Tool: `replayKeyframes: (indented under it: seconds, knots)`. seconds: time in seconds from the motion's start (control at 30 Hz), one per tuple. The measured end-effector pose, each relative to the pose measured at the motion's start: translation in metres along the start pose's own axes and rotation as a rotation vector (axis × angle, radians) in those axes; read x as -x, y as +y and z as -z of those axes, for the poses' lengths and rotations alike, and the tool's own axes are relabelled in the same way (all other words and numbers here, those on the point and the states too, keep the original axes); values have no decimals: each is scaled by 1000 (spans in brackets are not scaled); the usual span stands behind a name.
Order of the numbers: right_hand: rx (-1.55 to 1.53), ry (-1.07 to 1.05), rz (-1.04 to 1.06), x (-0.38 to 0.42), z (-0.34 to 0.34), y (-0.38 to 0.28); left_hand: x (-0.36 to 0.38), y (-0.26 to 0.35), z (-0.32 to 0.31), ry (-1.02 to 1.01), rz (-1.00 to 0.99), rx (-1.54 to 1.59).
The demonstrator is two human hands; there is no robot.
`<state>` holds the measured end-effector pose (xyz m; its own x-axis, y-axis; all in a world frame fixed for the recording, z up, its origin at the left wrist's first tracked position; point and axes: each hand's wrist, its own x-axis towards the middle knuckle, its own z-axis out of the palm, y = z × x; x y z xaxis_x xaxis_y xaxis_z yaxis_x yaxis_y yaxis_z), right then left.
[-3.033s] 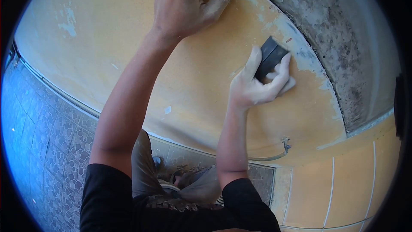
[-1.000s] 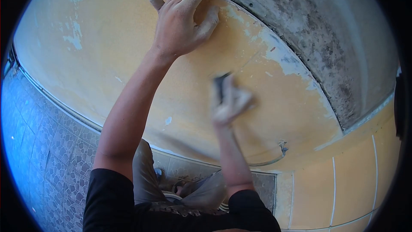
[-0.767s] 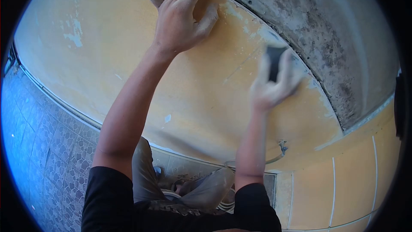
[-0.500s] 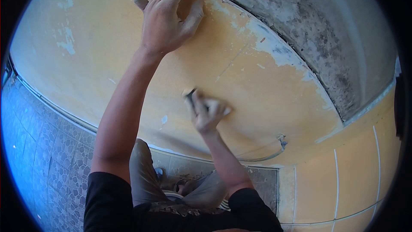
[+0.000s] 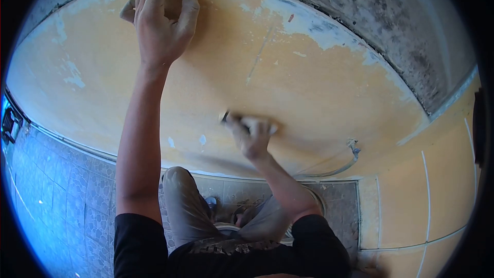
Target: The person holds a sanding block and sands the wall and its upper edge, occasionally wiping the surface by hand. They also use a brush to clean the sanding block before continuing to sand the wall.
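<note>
Yellow wall [image 5: 200, 87] fills most of the view, paint worn, outline bowed by the lens. Stained grey concrete [image 5: 381, 25] borders its upper edge; bare whitish patches [image 5: 314, 28] sit just under that edge, biggest toward the upper right.

Black block [image 5: 225, 117]: in my right grip [image 5: 252, 140], about mid-width on the wall, nearer the lower edge than the upper. I've got that grip clenched round it, fingers bent over; only a small dark end with a pale rim shows, rest hidden. Hand slightly blurred; can't tell if the block is touching the wall.

My left grip [image 5: 157, 33]: released, nothing seen in it, fingers spread and bent, tips at the wall's upper edge, left of middle, thumb well apart. Dusty fingers.

White scuff [image 5: 74, 77] near the wall's left end. Bent pipe [image 5: 329, 173] near the lower right corner; yellow panels [image 5: 401, 201] with white lines beyond.

Below the lower edge: tiled floor [image 5: 67, 195], my grey-brown trousers [image 5: 180, 195]. Dark chair [image 5: 10, 126], far left.
</note>
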<state>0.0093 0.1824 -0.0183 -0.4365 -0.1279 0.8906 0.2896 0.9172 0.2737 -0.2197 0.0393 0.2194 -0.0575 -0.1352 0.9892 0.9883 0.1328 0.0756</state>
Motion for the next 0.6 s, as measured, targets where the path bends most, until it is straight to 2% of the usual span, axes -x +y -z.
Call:
replayKeyframes:
  seconds: [0.03, 0.1, 0.13, 0.17, 0.23, 0.27, 0.3, 0.33, 0.4, 0.43, 0.47, 0.53, 0.6]
  knots:
    - [-46, -173, 42, 31, 6, -3, 0, 0, 0, -3, -11, 3]
    - [-88, -42, -44, 40, 13, 23, -3, -3, -2, 43, -48, 53]
    - [-90, 167, -127, 20, 19, 41, -1, -2, -2, 38, -55, 55]
    - [-87, 171, -143, -7, 30, 65, 1, -1, -2, 35, -28, -14]
    - [58, 505, -410, -66, 61, 113, 2, 7, -7, 50, 5, -186]
    - [-9, 534, -602, -95, 81, 121, 2, 7, -11, 40, -4, -168]
    - [-38, 606, -702, -108, 86, 131, 3, 4, -13, 65, -5, -167]
    - [-24, 611, -709, -105, 80, 127, 3, 2, -15, 90, -1, -167]
    - [97, 611, -512, -88, 39, 97, 5, 1, -13, 64, -17, -197]
    - [103, 615, -523, 0, -1, 84, 5, -1, -13, 60, -25, -182]
    - [-344, 101, -520, 70, -61, 55, 4, -4, -12, 55, -35, -168]
    - [-5, 238, 12, 3, 25, 45, 5, -9, -12, 35, -30, -54]
    - [-1394, 501, -883, 46, -1, 58, 1, -7, -7, 7, -47, -1]
